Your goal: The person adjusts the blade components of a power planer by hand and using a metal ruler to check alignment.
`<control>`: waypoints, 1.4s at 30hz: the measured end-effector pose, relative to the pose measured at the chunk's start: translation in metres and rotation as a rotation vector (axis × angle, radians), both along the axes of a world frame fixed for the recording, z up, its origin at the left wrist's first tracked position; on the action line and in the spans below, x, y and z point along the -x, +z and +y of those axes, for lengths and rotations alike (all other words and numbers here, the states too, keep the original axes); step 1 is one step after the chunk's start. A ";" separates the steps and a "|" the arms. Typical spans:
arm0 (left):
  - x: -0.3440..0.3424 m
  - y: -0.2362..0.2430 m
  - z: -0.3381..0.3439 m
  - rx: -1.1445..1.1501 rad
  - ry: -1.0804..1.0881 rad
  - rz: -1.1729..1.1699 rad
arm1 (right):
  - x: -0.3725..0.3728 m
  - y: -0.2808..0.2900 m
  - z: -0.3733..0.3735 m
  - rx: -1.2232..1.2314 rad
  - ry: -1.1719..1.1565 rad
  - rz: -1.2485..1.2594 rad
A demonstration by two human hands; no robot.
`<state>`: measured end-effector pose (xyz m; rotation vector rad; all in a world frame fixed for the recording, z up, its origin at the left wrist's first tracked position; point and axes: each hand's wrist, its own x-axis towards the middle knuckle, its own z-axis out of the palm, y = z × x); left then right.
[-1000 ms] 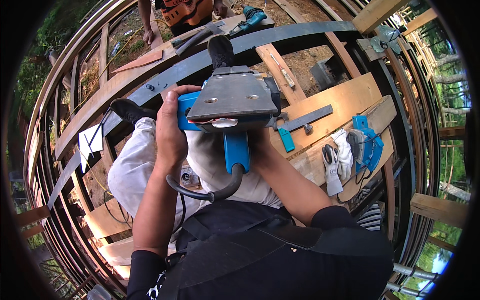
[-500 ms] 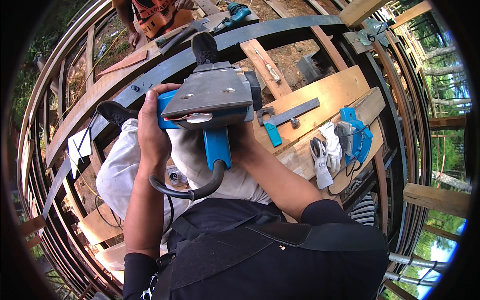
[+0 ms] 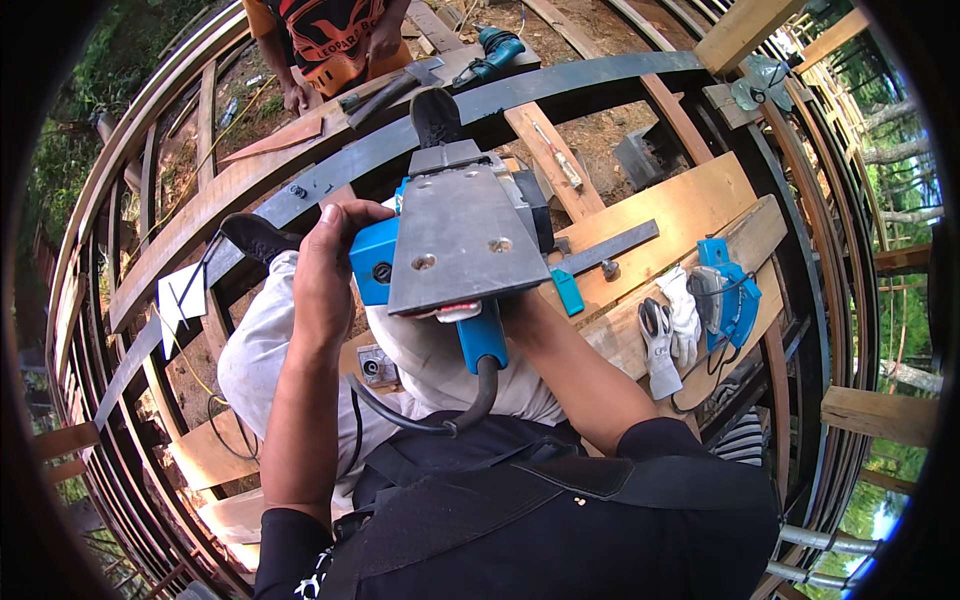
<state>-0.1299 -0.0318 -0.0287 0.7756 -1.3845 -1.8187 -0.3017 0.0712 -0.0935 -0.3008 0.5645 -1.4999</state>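
An electric hand planer [image 3: 460,240], blue with a grey metal sole, is held up in front of me, sole toward me. My left hand [image 3: 325,260] grips its left side, the thumb up along the blue housing and the fingers partly behind it. My right hand [image 3: 527,318] is at the planer's lower right, by the blue handle; the body of the tool hides its fingers. A black cord [image 3: 487,390] bends down from the handle across my lap. A pale scrap, perhaps a shaving, shows at the sole's near edge.
To the right, boards [image 3: 690,205] carry a metal blade [image 3: 610,245], a teal-handled piece [image 3: 567,292], work gloves [image 3: 660,345] and a blue circular saw [image 3: 728,300]. A teal drill [image 3: 492,55] lies far off, near another person [image 3: 335,40]. A curved dark beam [image 3: 580,90] crosses ahead.
The planer has tilted, so more of its sole faces me. My left hand has shifted along its side. The whole view has swung slightly, moving the surroundings right and down.
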 end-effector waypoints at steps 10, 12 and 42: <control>0.042 0.069 -0.070 0.440 -0.170 -0.499 | 0.015 0.022 -0.002 -0.099 0.104 0.562; 0.044 0.057 -0.076 0.435 -0.294 -0.493 | 0.028 0.016 -0.004 0.066 0.223 0.815; 0.008 0.058 -0.062 0.530 -0.155 -0.422 | 0.012 0.076 -0.026 0.277 0.328 1.278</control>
